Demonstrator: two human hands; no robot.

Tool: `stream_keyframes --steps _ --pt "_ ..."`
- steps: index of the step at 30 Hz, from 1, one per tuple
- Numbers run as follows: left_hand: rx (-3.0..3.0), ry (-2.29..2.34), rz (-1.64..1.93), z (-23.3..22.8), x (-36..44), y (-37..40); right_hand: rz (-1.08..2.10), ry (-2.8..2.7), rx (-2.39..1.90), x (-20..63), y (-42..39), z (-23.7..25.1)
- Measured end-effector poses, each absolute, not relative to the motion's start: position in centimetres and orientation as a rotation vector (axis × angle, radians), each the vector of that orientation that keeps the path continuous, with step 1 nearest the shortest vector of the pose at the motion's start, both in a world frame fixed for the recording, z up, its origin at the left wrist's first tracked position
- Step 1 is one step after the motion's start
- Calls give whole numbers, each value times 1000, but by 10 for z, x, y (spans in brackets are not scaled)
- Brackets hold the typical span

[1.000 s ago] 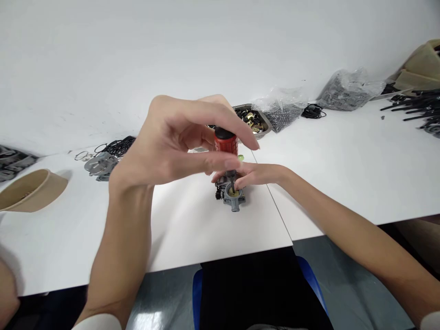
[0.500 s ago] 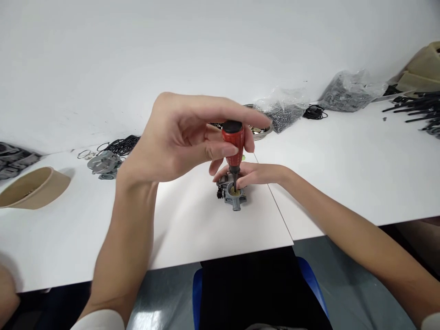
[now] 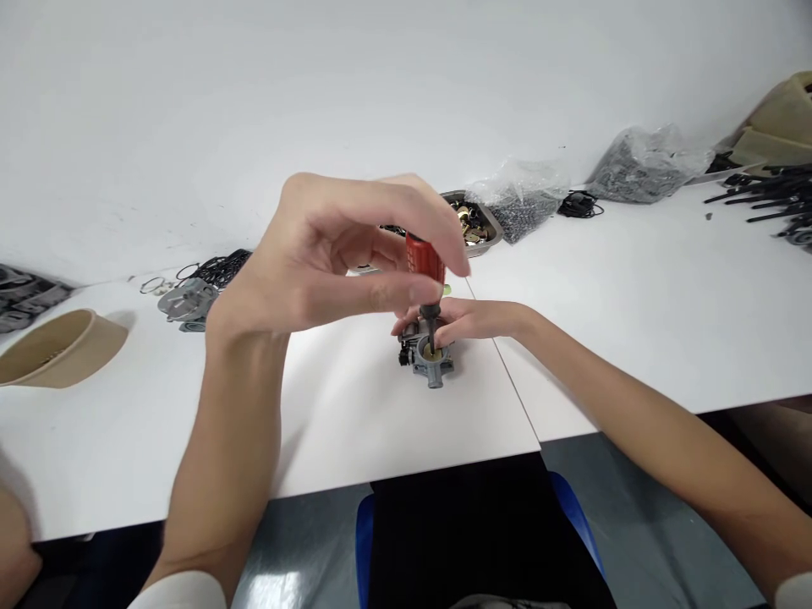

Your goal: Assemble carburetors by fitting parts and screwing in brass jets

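Two bare hands are at work over the white tabletop, between its near edge and the far edge along the wall. The left hand pinches a stubby screwdriver with a red ribbed handle, its thumb and curled fingers closed around the grip. The shaft points down, nearly upright, into the round opening of a small grey metal casting with a black side fitting, where a brass-coloured surface shows. That casting sits on the tabletop, just left of the seam that runs to the near edge. The right hand reaches in from the right and lays its fingers against the casting's far side; I cannot tell whether they close around it. Towards the far edge stands a metal tray of small mixed parts, and beside it a clear plastic bag of dark pieces. Well to the left are a beige curved tub and another grey metal casting.
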State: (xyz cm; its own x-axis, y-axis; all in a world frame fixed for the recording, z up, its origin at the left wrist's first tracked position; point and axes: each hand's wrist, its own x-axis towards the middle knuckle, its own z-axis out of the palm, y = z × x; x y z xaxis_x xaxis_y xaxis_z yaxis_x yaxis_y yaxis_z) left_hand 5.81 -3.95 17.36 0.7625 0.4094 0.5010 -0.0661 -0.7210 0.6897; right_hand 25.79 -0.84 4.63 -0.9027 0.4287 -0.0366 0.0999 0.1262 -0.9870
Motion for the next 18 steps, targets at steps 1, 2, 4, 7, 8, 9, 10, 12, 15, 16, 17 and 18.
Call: stream_keyframes --steps 1,2,4,7,8,9,10,12,15,16,17,18 --pt "2243 274 879 173 58 -40 1848 -2150 -525 258 -9 47" --pt "2242 297 930 173 59 -40 1846 -2150 -531 258 -9 47" --pt "2222 303 996 172 60 -40 1846 -2152 -534 258 -9 47" --pt "2192 268 950 171 59 -39 1843 -2159 -517 258 -8 45" --pt "2195 243 924 171 59 -38 1841 -2163 -517 258 -7 45" --pt "2206 228 905 171 58 -37 1840 -2167 -522 258 -7 45" --pt "2226 211 892 172 58 -37 1839 -2167 -528 258 -8 45" --pt "2258 214 900 173 58 -38 1843 -2163 -531 258 -8 47" --pt "2261 293 1000 175 61 -42 1841 -2158 -529 258 -10 49" --pt "2258 315 1025 175 61 -43 1841 -2161 -527 258 -10 49" --pt "2258 328 1022 175 61 -44 1839 -2164 -524 258 -10 49" --pt "2265 336 992 176 61 -44 1835 -2167 -522 258 -10 48"
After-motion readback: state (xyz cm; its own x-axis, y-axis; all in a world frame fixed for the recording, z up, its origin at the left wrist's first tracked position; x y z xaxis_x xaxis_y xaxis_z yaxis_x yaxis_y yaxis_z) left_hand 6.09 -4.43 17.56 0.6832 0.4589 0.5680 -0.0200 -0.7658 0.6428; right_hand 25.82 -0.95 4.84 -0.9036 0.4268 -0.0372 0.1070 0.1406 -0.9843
